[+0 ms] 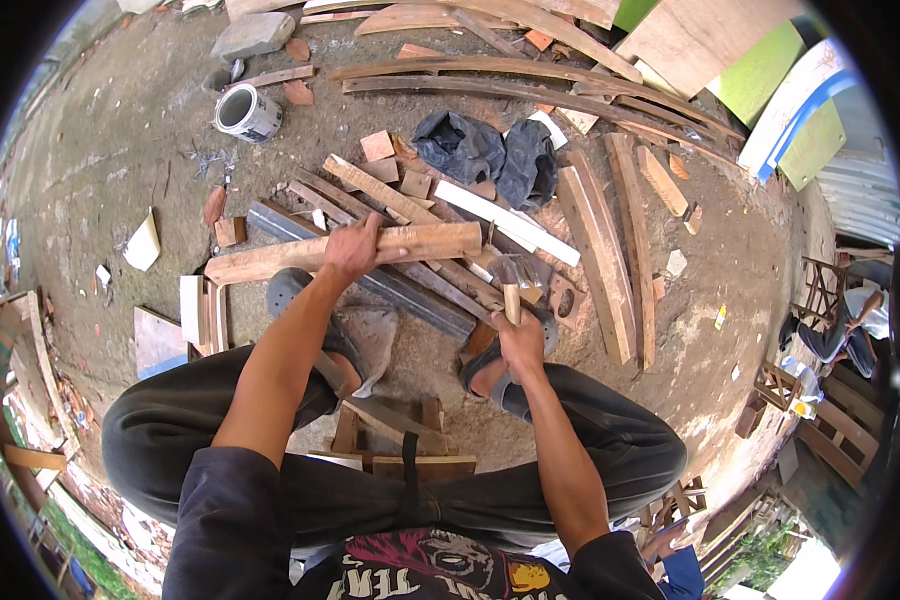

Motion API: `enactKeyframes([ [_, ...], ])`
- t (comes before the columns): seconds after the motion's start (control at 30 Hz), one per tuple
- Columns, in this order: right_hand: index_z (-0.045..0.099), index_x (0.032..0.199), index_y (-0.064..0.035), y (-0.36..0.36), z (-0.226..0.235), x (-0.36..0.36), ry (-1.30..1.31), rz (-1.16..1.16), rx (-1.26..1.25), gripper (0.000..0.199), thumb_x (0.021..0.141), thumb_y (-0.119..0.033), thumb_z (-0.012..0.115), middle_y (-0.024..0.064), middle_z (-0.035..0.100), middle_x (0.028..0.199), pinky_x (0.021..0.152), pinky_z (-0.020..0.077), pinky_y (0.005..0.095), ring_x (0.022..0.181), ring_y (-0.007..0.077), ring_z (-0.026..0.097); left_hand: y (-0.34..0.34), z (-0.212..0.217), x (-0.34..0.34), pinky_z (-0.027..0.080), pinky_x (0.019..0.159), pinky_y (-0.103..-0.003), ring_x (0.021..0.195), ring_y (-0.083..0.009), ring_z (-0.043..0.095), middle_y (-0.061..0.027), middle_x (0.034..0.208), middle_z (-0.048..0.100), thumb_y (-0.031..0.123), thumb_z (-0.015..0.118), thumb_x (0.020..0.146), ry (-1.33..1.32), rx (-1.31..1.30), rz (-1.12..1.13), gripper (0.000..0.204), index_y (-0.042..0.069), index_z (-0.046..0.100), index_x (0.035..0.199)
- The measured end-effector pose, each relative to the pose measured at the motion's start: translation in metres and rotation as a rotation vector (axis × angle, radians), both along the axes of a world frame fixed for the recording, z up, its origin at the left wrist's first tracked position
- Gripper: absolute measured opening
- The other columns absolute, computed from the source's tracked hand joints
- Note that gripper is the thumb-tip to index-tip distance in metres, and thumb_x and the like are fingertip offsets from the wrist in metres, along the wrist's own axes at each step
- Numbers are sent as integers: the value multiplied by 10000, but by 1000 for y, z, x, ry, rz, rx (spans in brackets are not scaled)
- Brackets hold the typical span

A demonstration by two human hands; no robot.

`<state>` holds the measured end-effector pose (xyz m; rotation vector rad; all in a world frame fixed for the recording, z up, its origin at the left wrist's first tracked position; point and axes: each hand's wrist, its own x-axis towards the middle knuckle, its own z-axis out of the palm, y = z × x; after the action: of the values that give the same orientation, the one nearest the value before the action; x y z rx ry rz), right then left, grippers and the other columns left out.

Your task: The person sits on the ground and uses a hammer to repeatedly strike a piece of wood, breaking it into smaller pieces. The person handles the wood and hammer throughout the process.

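Gripping a wooden plank (pixel 340 252) at mid-frame, the left hand (pixel 350 245) wraps its fingers round to steady it, while the right hand (pixel 520 345) clasps a hammer (pixel 510 285) handle upright.

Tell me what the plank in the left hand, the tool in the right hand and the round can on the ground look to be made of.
Plank: bare, unfinished wood, pale tan with visible grain, gripped by the left hand.
Tool in the right hand: pale wooden handle; the dark grey head looks like metal, probably a hammer, though it is blurred.
Can: seemingly metal, with a shiny pale wall and thin rim.
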<state>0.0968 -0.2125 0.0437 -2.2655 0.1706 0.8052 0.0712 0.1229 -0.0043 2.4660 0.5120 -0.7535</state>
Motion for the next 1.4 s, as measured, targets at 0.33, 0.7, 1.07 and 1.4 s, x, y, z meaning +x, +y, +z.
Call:
enactKeyframes([
  [0.33, 650, 872, 15, 40, 50, 45, 83, 58, -43, 321, 885, -305, 674, 92, 577, 582, 503, 438, 377, 488, 213, 568, -9, -28, -21, 114, 1191, -606, 1466, -326, 273, -130, 1529, 374, 759, 584, 803, -348, 263, -185, 923, 186, 397, 1501],
  [0.7, 589, 749, -19, 94, 112, 104, 5, -57, 90, 340, 913, -306, 667, 32, 543, 535, 447, 429, 337, 438, 137, 530, -27, -12, -11, 2, 1122, -751, 1532, -399, 5, -210, 1644, 91, 709, 658, 791, -4, 189, -17, 1052, 270, 149, 1600],
  [1.07, 593, 788, 4, 65, 116, 71, 183, -56, 85, 262, 899, -226, 653, 38, 515, 523, 370, 383, 323, 388, 151, 497, -17, -2, 2, -17, 1120, -750, 1531, -385, -111, -204, 1659, -64, 704, 691, 777, 208, 93, 13, 1158, 215, 54, 1611],
  [1.4, 602, 858, 11, 74, 83, 47, 206, 4, 73, 251, 908, -225, 673, 14, 530, 551, 377, 376, 303, 408, 121, 489, -12, -8, 0, -12, 1076, -785, 1515, -452, -102, -288, 1630, -81, 705, 706, 755, 198, 104, -5, 1222, 218, -27, 1603],
])
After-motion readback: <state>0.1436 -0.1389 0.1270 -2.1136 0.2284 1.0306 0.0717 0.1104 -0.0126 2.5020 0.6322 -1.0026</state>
